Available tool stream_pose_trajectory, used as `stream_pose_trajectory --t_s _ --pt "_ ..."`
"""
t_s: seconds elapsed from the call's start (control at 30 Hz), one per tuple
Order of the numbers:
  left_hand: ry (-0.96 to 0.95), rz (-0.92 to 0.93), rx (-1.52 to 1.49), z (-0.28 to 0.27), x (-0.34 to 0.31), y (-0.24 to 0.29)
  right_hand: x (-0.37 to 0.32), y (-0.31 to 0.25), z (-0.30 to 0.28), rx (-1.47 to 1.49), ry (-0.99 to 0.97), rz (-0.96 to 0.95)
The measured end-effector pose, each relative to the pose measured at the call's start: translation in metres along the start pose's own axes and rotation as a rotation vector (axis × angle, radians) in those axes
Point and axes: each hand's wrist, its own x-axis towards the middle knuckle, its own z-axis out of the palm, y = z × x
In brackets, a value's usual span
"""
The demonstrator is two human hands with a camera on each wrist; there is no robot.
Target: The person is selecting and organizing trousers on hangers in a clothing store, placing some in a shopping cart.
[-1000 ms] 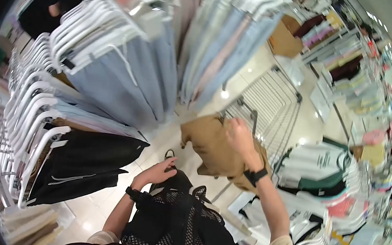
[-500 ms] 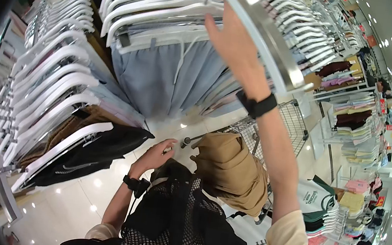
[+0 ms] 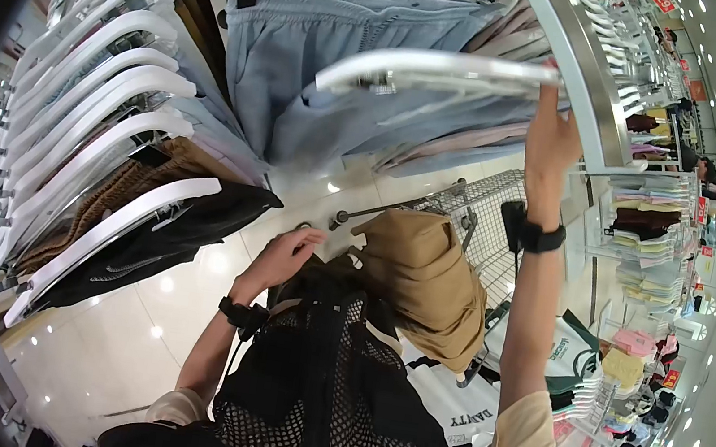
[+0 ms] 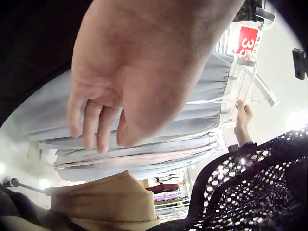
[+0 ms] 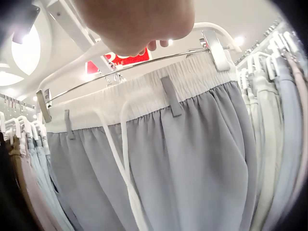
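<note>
My right hand (image 3: 553, 150) is raised beside the metal rail and grips the top of a white hanger (image 3: 438, 64). In the right wrist view the hand (image 5: 139, 24) is just above the hanger, whose metal clips hold grey-blue trousers (image 5: 202, 159) with a pale elastic waistband and white drawstring. The left wrist view shows the right hand (image 4: 244, 115) at the hanger from below. My left hand (image 3: 279, 258) hangs low by the body with loosely bent fingers and holds nothing; its palm (image 4: 134, 72) fills the upper part of the left wrist view.
Brown fabric (image 3: 423, 277) lies over a wire cart (image 3: 492, 232) in front of the body. White hangers with black and brown garments (image 3: 167, 234) line the left rack. A metal rail (image 3: 577, 71) slants at upper right, with printed shirts (image 3: 572, 351) below it.
My right hand has gone from the brown fabric up to the rack and now holds a hanger, swung out to the right. The left hand stays low near the body.
</note>
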Motion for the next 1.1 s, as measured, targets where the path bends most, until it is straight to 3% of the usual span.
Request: stream_pose_trajectory --t_s 0.1,0.2,0.23,0.27,0.37,0.47,0.53,0.63,0.73,0.83,0.93,1.1 --pt "0.096 0.036 -0.093 0.0 0.005 0.008 -0.036 -0.03 -0.043 -0.125 -0.025 0.057" --pt "0.341 0.171 -0.138 0.008 0.005 0.018 -0.075 -0.057 -0.085 -0.194 -0.084 -0.018" --pt "0.432 0.127 -0.107 0.01 0.005 0.016 -0.089 -0.064 -0.096 -0.168 -0.109 -0.049" --pt "0.53 0.286 -0.029 0.01 0.003 0.014 -0.105 -0.071 -0.108 -0.147 -0.134 -0.076" --pt "0.711 0.459 -0.162 0.01 0.003 0.019 -0.13 -0.123 -0.143 -0.118 -0.276 -0.05" --pt "0.764 0.525 -0.243 0.013 -0.007 0.035 -0.139 -0.168 -0.177 -0.077 -0.263 -0.256" --pt "0.73 0.51 -0.262 0.02 -0.017 0.041 -0.156 -0.195 -0.216 -0.152 -0.356 -0.222" --pt "0.546 0.394 -0.242 0.025 -0.026 0.041 -0.178 -0.217 -0.267 -0.105 -0.308 -0.171" --pt "0.191 0.239 -0.087 0.047 -0.034 0.028 -0.208 -0.235 -0.312 -0.095 -0.208 -0.068" --pt "-0.199 0.138 0.081 0.097 -0.049 0.01 -0.226 -0.234 -0.365 -0.166 -0.184 0.096" --pt "-0.502 0.071 0.173 0.158 -0.07 -0.018 -0.24 -0.219 -0.4 -0.28 0.001 0.282" --pt "-0.741 -0.009 0.232 0.206 -0.097 -0.04 -0.235 -0.171 -0.444 -0.475 0.092 0.493"
